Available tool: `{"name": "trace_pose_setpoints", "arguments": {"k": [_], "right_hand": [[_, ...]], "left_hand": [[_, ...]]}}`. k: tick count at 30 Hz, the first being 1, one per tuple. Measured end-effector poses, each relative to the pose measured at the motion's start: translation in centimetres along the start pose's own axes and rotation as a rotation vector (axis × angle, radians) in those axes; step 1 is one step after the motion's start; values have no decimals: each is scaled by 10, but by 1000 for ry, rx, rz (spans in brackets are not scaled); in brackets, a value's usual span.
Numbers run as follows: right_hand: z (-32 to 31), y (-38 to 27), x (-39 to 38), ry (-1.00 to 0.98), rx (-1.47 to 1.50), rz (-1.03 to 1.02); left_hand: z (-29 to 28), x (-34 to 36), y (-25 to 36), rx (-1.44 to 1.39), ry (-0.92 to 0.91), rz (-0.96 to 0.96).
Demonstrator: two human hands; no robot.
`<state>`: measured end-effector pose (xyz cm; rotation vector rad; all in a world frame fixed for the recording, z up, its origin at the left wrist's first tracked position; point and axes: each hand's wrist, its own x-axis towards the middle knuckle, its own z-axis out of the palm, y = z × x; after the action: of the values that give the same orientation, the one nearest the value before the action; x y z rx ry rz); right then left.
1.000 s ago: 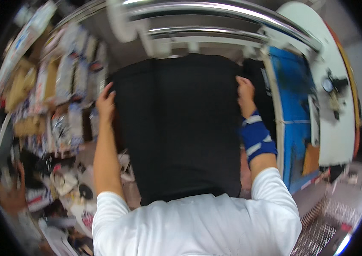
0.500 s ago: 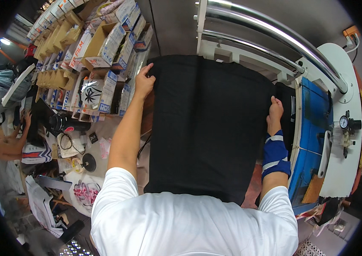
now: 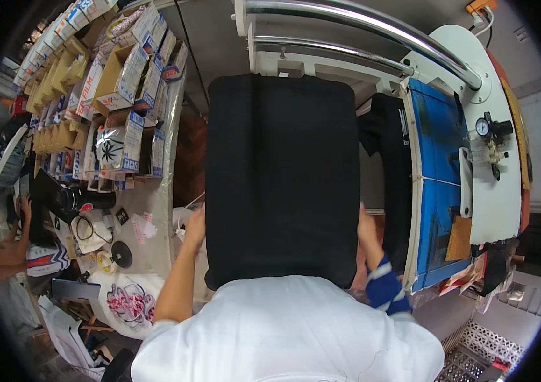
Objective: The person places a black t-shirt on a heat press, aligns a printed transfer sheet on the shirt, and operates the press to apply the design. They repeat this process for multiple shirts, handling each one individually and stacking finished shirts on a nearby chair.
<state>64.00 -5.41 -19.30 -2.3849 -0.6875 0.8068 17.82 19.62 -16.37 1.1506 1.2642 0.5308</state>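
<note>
Black fabric (image 3: 283, 172), apparently a garment, lies smooth and taut over a flat rectangular board in front of me. Its edges wrap down around the board's rounded corners. My left hand (image 3: 196, 228) is against the left side edge of the fabric, its fingers mostly hidden behind that edge. At the opposite edge, about level with it, is my right hand (image 3: 366, 228), also with its fingers largely out of sight. A blue and grey band covers my right forearm. Whether either hand pinches the cloth cannot be made out.
Behind the board runs a white machine frame with chrome bars (image 3: 359, 54). To the right hang black garments (image 3: 392, 172) beside a blue panel (image 3: 436, 184) and a pressure gauge (image 3: 483, 127). Open cardboard boxes (image 3: 117, 83) fill the left shelf. Another person (image 3: 12, 242) is far left.
Both hands have come from the fabric's far part back toward me, down along its sides. The loose, wide-spread fabric now sits tight around the board. My view has shifted to the right.
</note>
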Motion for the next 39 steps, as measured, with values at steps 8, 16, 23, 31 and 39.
{"name": "trace_pose_setpoints", "arguments": {"k": [8, 16, 23, 31, 39], "right_hand": [[-15, -5, -102, 22, 519, 160], [17, -160, -118, 370, -231, -821], [18, -115, -198, -101, -546, -1057], [-18, -26, -245, -160, -454, -1072], [4, -123, -218, -66, -79, -1025]], "left_hand": [[-10, -85, -57, 6, 175, -42], [103, -86, 95, 824, 118, 1030], [90, -158, 25, 1172, -397, 1119], [1, -193, -4, 633, -145, 1003], [-180, -54, -87, 642, 1125, -322]]}}
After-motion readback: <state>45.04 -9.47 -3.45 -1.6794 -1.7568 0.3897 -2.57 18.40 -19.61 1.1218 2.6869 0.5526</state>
